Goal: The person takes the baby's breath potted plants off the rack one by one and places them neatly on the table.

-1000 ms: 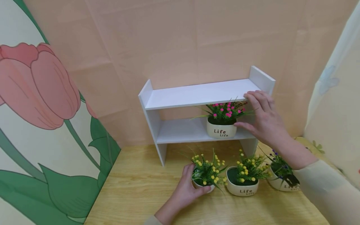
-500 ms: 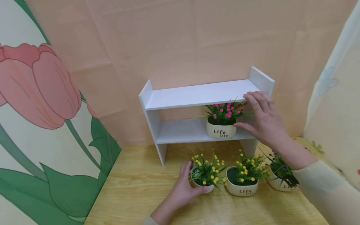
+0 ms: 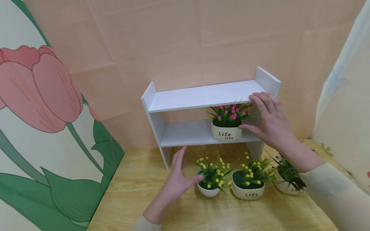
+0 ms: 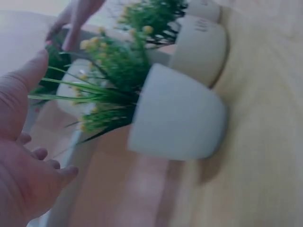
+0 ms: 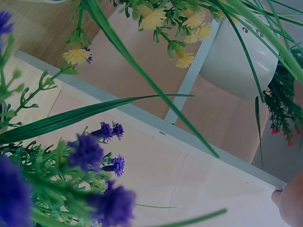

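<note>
My left hand (image 3: pixel 173 184) is beside a small white pot (image 3: pixel 208 192) of yellow flowers on the table, its thumb near the rim and its fingers spread. In the left wrist view a gap shows between that hand (image 4: pixel 28 184) and the white pot (image 4: pixel 182 116). At the shelf's right side is my right hand (image 3: pixel 271 125), fingertips at the upper board's front edge. Its thumb reaches toward the rim of a cream "Life" pot (image 3: pixel 226 133) with pink flowers, on the lower board; whether it touches is unclear.
The white two-tier shelf (image 3: pixel 185 102) stands on a wooden table (image 3: pixel 138 186) against a pinkish backdrop. To the right are another "Life" pot (image 3: pixel 248 192) with yellow flowers and a pot with purple flowers (image 3: pixel 289 186), partly behind my right forearm.
My left hand has let go of the small yellow-flower pot and drawn back to the left, fingers spreading. The right hand and the pink-flower pot have stayed in place.
</note>
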`<state>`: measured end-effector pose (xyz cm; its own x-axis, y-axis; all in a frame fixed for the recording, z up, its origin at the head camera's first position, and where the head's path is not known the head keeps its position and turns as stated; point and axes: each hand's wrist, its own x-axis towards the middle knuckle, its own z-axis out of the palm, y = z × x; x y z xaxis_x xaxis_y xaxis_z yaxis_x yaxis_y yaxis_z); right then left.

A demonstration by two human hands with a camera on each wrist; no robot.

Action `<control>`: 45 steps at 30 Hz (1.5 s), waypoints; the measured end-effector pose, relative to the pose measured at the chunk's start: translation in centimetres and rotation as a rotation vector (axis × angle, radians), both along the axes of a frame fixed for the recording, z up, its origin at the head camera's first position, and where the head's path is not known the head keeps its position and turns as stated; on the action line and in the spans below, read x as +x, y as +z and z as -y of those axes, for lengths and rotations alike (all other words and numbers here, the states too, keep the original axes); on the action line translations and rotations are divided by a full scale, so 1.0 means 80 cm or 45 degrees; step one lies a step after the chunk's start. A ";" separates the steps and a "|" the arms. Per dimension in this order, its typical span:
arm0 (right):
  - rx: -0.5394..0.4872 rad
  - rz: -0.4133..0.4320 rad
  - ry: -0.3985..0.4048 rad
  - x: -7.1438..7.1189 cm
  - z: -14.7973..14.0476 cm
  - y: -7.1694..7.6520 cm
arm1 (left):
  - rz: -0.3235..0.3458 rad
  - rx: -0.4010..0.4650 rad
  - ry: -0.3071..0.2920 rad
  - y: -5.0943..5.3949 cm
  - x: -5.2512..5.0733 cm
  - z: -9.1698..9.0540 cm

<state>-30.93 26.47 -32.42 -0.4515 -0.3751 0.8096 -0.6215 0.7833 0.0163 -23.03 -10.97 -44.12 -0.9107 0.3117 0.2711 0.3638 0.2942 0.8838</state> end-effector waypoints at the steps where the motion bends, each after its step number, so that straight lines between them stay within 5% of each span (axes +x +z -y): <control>1: 0.002 0.001 -0.002 0.000 0.000 0.000 | -0.025 -0.009 0.015 0.006 -0.001 0.001; 11: 0.002 0.013 -0.012 0.002 0.001 0.002 | -0.157 -0.119 0.086 0.051 -0.016 0.003; 23: -0.001 0.039 -0.014 0.006 0.001 0.003 | -0.233 -0.229 0.121 0.088 -0.053 -0.022; 33: 0.005 0.047 -0.014 0.007 0.001 0.004 | -0.296 -0.305 0.093 0.107 -0.092 -0.046; 45: 0.002 0.020 0.001 0.005 0.001 0.002 | -0.196 -0.252 0.010 0.107 -0.132 -0.075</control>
<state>-30.53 26.39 -32.23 -0.4643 -0.3768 0.8015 -0.6220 0.7830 0.0078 -33.61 -5.01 -35.53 -0.8660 0.3656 0.3411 0.4866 0.4593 0.7431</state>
